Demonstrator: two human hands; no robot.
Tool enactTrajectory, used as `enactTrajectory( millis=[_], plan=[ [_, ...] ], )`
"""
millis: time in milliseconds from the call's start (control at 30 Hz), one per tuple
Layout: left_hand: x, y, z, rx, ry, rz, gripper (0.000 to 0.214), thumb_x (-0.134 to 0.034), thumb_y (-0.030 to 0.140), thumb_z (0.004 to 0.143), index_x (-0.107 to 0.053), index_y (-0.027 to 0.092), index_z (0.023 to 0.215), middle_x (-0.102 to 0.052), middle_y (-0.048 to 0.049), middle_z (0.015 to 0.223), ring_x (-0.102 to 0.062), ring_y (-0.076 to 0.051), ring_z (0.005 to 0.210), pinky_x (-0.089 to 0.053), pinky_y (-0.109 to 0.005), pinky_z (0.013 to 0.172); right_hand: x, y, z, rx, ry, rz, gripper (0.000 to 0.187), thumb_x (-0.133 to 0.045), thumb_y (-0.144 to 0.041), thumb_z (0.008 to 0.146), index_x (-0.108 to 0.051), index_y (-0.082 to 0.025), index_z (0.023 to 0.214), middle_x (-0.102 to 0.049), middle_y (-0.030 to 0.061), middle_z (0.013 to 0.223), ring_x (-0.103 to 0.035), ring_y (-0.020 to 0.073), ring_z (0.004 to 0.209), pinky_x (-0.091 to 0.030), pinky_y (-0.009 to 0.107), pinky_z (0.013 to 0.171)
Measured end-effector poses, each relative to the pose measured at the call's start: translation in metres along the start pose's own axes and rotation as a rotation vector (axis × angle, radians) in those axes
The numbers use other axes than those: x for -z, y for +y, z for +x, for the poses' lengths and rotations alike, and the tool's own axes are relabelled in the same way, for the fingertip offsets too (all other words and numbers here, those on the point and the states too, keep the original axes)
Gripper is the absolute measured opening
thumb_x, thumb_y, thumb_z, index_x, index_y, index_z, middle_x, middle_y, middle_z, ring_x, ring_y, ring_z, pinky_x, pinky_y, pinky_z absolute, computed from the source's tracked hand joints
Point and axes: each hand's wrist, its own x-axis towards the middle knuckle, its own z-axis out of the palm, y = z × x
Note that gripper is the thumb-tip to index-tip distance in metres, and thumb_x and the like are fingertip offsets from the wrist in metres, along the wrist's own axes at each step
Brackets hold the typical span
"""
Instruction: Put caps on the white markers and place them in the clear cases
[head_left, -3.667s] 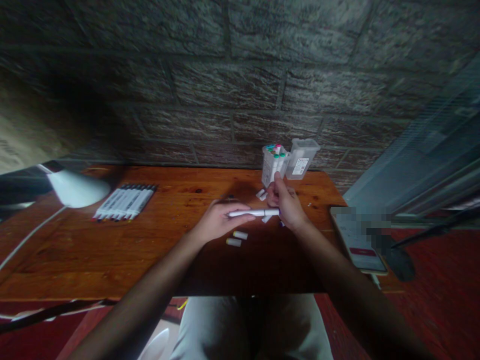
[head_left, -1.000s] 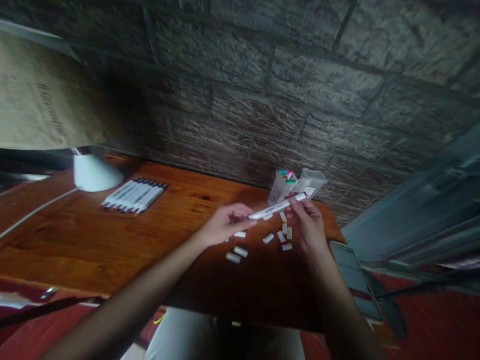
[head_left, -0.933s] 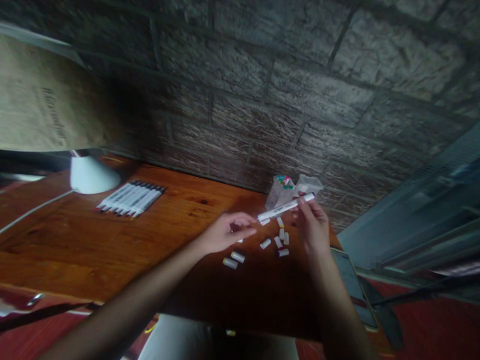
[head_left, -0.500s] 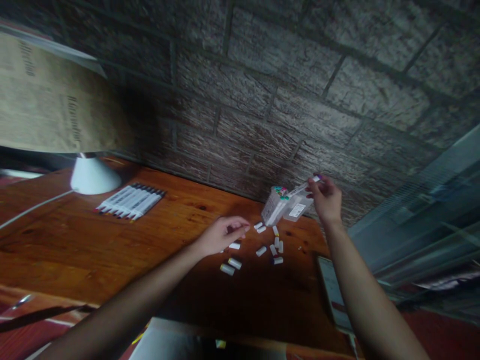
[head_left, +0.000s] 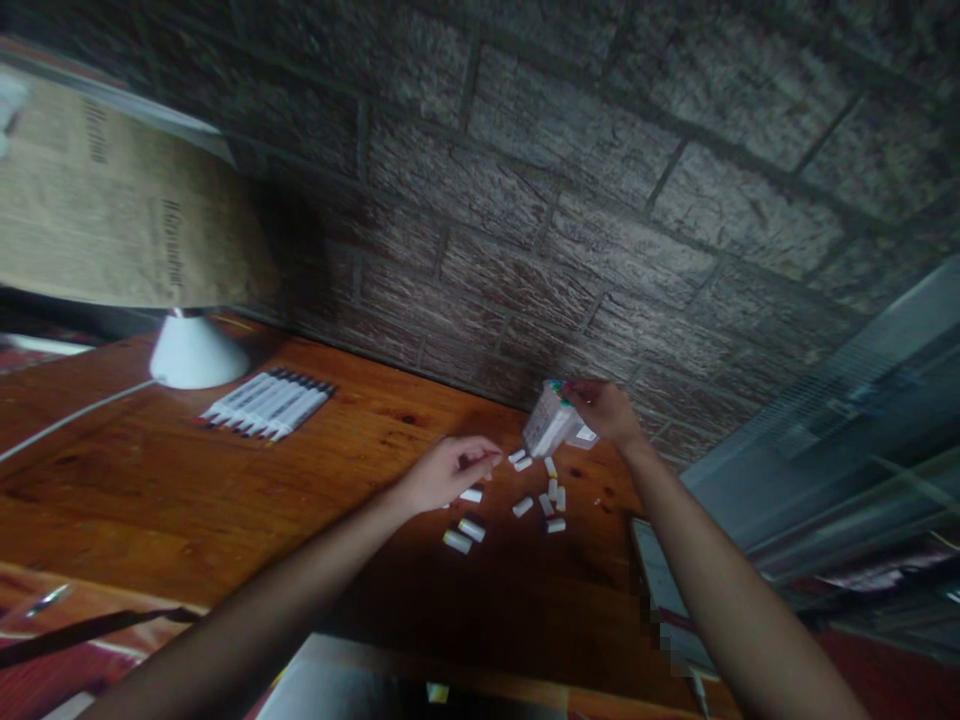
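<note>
My right hand (head_left: 602, 410) is at the top of an upright clear marker box (head_left: 546, 425), its fingers pinched on the end of a marker. Most of that marker is hidden by the hand and the box. Coloured marker ends show at the box's opening. My left hand (head_left: 450, 472) hovers low over the table, fingers half curled with a gap to the thumb and nothing visible in them. Beneath and beside it lie loose white marker caps, one cap (head_left: 471, 495) close under the palm and another cap (head_left: 458, 542) nearer me.
A row of uncapped markers (head_left: 268, 402) lies on the wooden table (head_left: 375, 420) beside a lamp (head_left: 196, 350). More caps (head_left: 553, 490) lie scattered right of centre. A phone (head_left: 667, 585) with a cable is under my right forearm. The brick wall (head_left: 487, 200) stands behind.
My right hand has come down and left to the box's opening with the marker, which stuck out at a slant before. My left hand has hardly moved.
</note>
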Motion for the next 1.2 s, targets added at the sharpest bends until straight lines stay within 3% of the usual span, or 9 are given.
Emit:
enactTrajectory(
  millis=[133,300,433,500,567,667,900,1033,1200],
  plan=[
    [0.000,-0.002,0.000,0.002,-0.002,0.008,0.031,-0.058,0.042,0.091,-0.071,0.014,0.100,-0.072,-0.0025,0.071,-0.059,-0.011,0.056,-0.044,-0.019,0.052,0.004,0.005,-0.001,0.015,-0.021,0.029,0.037,-0.056,-0.043,0.088,-0.077,-0.020,0.068,-0.071,0.0062,0.060,-0.068,0.0202,0.061,-0.041,0.027,0.059],
    [0.000,-0.003,0.000,0.001,-0.006,0.015,0.030,-0.057,0.041,0.092,-0.071,0.015,0.099,-0.072,-0.0020,0.071,-0.061,-0.011,0.059,-0.045,-0.019,0.056,0.006,0.018,-0.007,-0.026,0.083,0.153,0.039,-0.047,-0.040,0.090,-0.077,-0.015,0.090,-0.077,0.0079,0.085,-0.062,0.0146,0.057,-0.043,0.024,0.055],
    [0.000,-0.004,0.000,0.002,-0.007,0.043,0.030,-0.057,0.041,0.092,-0.070,0.015,0.099,-0.072,-0.0022,0.071,-0.062,-0.012,0.060,-0.045,-0.020,0.056,-0.011,0.015,-0.031,-0.099,0.367,0.519,0.048,-0.046,-0.053,0.091,-0.071,-0.013,0.086,-0.072,0.0082,0.077,-0.050,0.0122,0.049,-0.040,0.025,0.049],
    [0.002,-0.005,0.000,-0.001,0.011,0.065,0.029,-0.058,0.041,0.092,-0.070,0.016,0.099,-0.073,-0.0022,0.072,-0.063,-0.012,0.060,-0.044,-0.020,0.056,-0.027,0.008,-0.049,-0.143,0.550,0.675,0.047,-0.049,-0.056,0.090,-0.066,-0.016,0.075,-0.063,0.0029,0.063,-0.047,0.0125,0.050,-0.037,0.024,0.048],
    [0.004,-0.007,0.000,-0.013,0.037,0.108,0.028,-0.058,0.040,0.092,-0.070,0.016,0.099,-0.072,-0.0016,0.071,-0.061,-0.011,0.059,-0.043,-0.020,0.056,-0.045,0.000,-0.067,-0.169,0.621,0.739,0.047,-0.049,-0.056,0.092,-0.053,-0.020,0.062,-0.048,-0.0021,0.054,-0.043,0.0125,0.052,-0.035,0.025,0.050],
    [0.007,-0.008,0.001,-0.030,0.077,0.224,0.026,-0.056,0.037,0.093,-0.070,0.016,0.098,-0.070,0.0001,0.067,-0.058,-0.011,0.058,-0.043,-0.020,0.058,-0.066,-0.007,-0.087,-0.123,0.566,0.746,0.051,-0.048,-0.053,0.094,-0.039,-0.022,0.055,-0.036,-0.0042,0.053,-0.036,0.0115,0.052,-0.031,0.026,0.050],
    [0.017,-0.012,0.000,0.106,0.226,0.638,0.030,-0.050,0.041,0.096,-0.070,0.020,0.103,-0.075,-0.0039,0.082,-0.067,-0.016,0.072,-0.046,-0.024,0.070,-0.084,-0.001,-0.100,-0.024,0.465,0.577,0.049,-0.051,-0.049,0.094,-0.046,-0.019,0.055,-0.037,-0.0048,0.051,-0.037,0.0099,0.050,-0.029,0.025,0.052],
    [0.043,-0.006,-0.002,0.332,0.352,0.988,0.038,-0.041,0.045,0.099,-0.071,0.025,0.109,-0.076,-0.0066,0.108,-0.070,-0.020,0.097,-0.047,-0.026,0.082,-0.079,-0.005,-0.101,0.012,0.468,0.542,0.050,-0.051,-0.046,0.094,-0.046,-0.019,0.053,-0.037,-0.0047,0.047,-0.039,0.0097,0.047,-0.030,0.025,0.052],
    [0.111,0.000,-0.007,0.605,0.410,1.199,0.037,-0.045,0.036,0.094,-0.075,0.016,0.104,-0.074,-0.0203,0.104,-0.069,-0.034,0.100,-0.050,-0.038,0.082,-0.074,-0.010,-0.099,-0.001,0.456,0.560,0.049,-0.051,-0.045,0.093,-0.046,-0.019,0.052,-0.041,-0.0040,0.047,-0.042,0.0097,0.046,-0.032,0.024,0.052]
  ],
)
